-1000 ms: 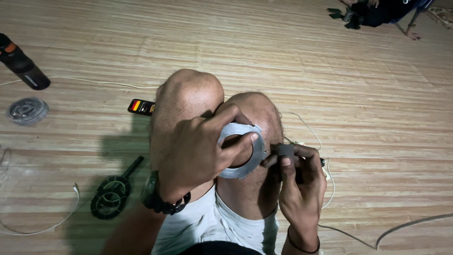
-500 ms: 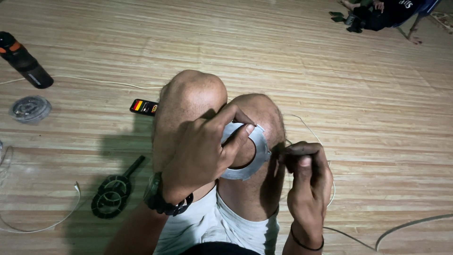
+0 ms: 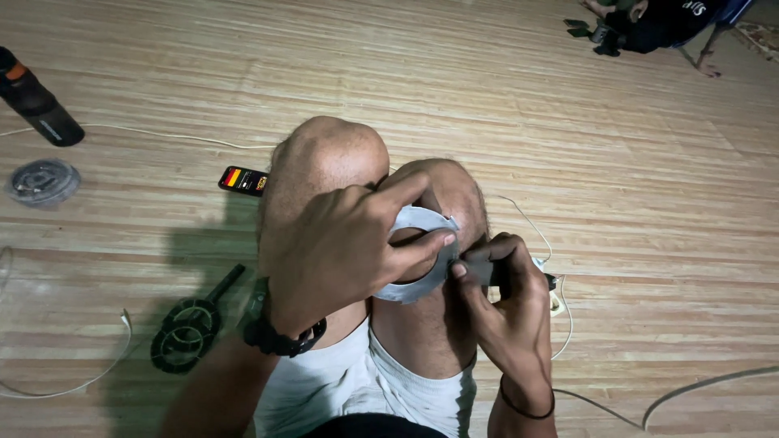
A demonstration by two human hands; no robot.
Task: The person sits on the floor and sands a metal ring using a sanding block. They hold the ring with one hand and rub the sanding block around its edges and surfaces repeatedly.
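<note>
I sit on the floor with both bare knees raised under my hands. My left hand [image 3: 345, 247], with a black watch on the wrist, grips a roll of grey tape [image 3: 423, 280] over my knees, thumb and fingers wrapped around its rim. My right hand [image 3: 503, 296] pinches the free dark end of the tape [image 3: 480, 272] right beside the roll, together with a thin white cable [image 3: 560, 304] that runs off to the right. My fingers hide most of the roll.
On the striped mat floor [image 3: 633, 178] lie a black bottle [image 3: 36, 101] and a round grey spool [image 3: 42, 180] at far left, a small black device [image 3: 243, 180], a black double-ring tool [image 3: 191, 324], and white cables [image 3: 706, 385]. Another person [image 3: 649, 20] sits at top right.
My right hand has drawn in against the roll, so the pulled-out strip of tape is shorter. My left hand has turned the roll slightly. The head view has shifted a little.
</note>
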